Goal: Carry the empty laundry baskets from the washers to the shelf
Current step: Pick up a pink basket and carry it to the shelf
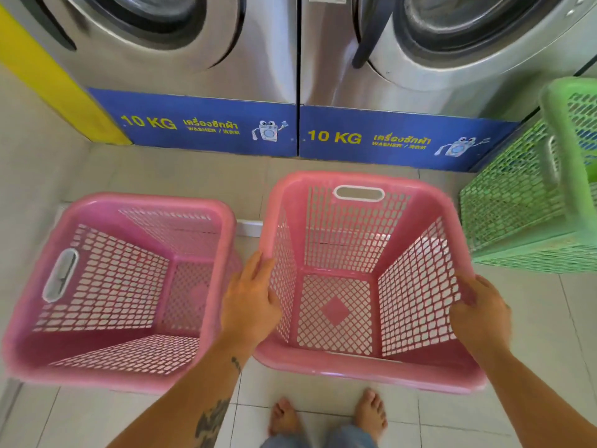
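On pale tiled floor, latticed pink plastic basket gripped at side rims by left hand and right hand, twin pink basket at 9 o'clock, steel washers at 12.

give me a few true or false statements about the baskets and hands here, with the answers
1. Both hands grip the same pink basket. True: the left hand and right hand hold opposite rims of the right pink basket.
2. The left pink basket holds clothes. False: it is empty.
3. A green basket is at the right edge. True.
4. The green basket is nested inside a pink one. False: it is apart from both.
5. The washers' blue panels read 10 KG. True.
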A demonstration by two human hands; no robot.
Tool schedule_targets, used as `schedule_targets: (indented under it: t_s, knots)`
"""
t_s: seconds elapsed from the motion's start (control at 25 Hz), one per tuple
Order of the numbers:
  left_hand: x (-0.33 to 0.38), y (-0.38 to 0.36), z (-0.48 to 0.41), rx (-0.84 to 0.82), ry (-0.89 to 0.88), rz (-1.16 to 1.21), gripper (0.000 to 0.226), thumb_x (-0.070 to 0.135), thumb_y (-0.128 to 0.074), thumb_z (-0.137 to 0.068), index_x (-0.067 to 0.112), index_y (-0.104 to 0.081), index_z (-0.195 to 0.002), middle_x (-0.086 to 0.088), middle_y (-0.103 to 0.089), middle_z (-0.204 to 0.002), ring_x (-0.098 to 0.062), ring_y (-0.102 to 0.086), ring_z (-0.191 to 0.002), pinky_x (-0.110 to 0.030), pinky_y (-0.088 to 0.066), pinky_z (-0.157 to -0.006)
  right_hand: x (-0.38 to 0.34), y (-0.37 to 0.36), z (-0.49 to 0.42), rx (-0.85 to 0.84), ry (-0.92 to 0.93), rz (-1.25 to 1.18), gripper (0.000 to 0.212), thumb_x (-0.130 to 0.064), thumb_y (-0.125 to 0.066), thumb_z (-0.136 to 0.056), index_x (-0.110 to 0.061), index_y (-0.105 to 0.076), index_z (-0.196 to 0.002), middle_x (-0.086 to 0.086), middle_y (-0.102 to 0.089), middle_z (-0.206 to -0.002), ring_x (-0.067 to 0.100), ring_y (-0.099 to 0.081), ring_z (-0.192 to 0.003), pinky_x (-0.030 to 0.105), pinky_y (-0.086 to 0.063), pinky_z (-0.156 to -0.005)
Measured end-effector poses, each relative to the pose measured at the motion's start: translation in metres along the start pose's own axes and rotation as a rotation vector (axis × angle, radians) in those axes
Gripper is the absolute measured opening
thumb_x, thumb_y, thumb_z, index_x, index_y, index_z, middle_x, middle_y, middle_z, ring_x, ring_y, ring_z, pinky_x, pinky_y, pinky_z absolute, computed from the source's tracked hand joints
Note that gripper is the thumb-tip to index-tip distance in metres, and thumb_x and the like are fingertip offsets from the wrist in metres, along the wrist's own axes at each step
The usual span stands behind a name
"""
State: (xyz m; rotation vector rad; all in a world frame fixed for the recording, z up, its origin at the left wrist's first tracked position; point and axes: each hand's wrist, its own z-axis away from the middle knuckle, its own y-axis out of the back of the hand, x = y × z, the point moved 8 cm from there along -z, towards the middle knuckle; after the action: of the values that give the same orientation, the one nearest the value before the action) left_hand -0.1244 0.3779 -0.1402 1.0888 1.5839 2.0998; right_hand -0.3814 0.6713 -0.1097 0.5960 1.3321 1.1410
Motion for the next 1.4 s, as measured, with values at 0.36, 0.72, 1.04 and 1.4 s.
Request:
schedule_targets:
  t_s: [0.36,0.72,1.04,1.4]
  knots:
    - [-0.04,-0.072,0.008,-0.038,0.015,0.032,0.062,0.006,-0.055,-0.082,0.013,-0.042,-0.143,-0.006,-0.034,-0.153,-0.033,-0.046,-0.13,-0.05,-0.044,-0.102,0.038,-0.086,-0.006,-0.034,-0.008,0.055,0.063,-0.009,-0.046,-0.063,-0.029,-0.053,-0.123,-0.002,-0.056,-0.123,0.033,-0.059,-0.094,0.045,-0.054,-0.076]
    - [-0.007,-0.038,0.022,-0.251,0.23,0.186,0.052,0.007,-0.055,-0.081,0.021,-0.052,-0.131,0.001,-0.054,-0.134,-0.022,-0.059,-0.109,-0.037,-0.05,-0.092,0.041,-0.049,-0.007,-0.307,-0.037,0.072,0.05,-0.013,-0.054,-0.083,-0.027,-0.055,-0.131,0.009,-0.066,-0.123,0.029,-0.06,-0.097,0.039,-0.049,-0.088]
    - [0.155,0.036,-0.029,-0.174,0.054,0.438,0.038,0.005,-0.051,-0.09,0.021,-0.06,-0.124,0.006,-0.064,-0.12,-0.009,-0.059,-0.106,-0.024,-0.045,-0.098,0.004,0.087,-0.032,-0.203,0.132,-0.168,0.043,-0.012,-0.063,-0.085,-0.03,-0.059,-0.124,-0.002,-0.061,-0.124,0.021,-0.06,-0.11,0.028,-0.042,-0.089]
    - [0.415,0.018,-0.085,-0.05,-0.148,0.508,0.038,-0.004,-0.051,-0.082,0.014,-0.068,-0.112,0.0,-0.071,-0.107,-0.013,-0.066,-0.095,-0.032,-0.051,-0.095,0.066,0.25,-0.142,-0.094,0.396,-0.315,0.043,-0.008,-0.065,-0.083,-0.027,-0.061,-0.121,-0.009,-0.059,-0.121,0.017,-0.06,-0.106,0.038,-0.051,-0.091]
